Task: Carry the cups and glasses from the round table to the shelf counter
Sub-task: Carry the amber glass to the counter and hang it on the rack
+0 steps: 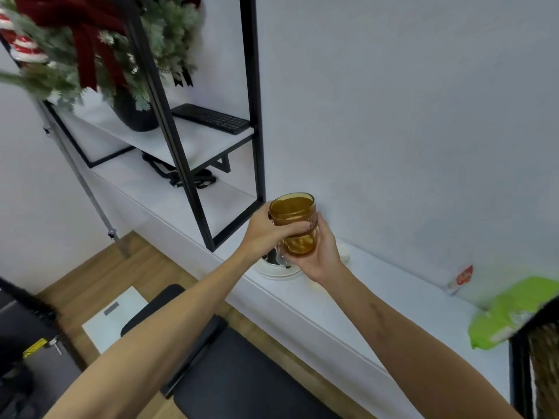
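Both hands held an amber ribbed glass cup point(295, 226) upright above the long white shelf counter point(348, 309): left hand point(261, 229) gripped it near the rim, right hand point(317, 255) wrapped round the lower body. Below the cup a round white plate point(273, 272) sat on the counter, with a clear glass item partly hidden behind the hands. Black metal-framed shelf unit point(196, 164) stood left, holding a black keyboard point(213, 117) and a black pot of frosted greenery point(134, 111). Green plastic packet point(511, 313) lay far right.

The single head-worn camera looked forward and steeply down, tilted, from close above the long white desk point(332, 300), with the black metal-framed shelf unit point(193, 146) toward eleven o'clock.
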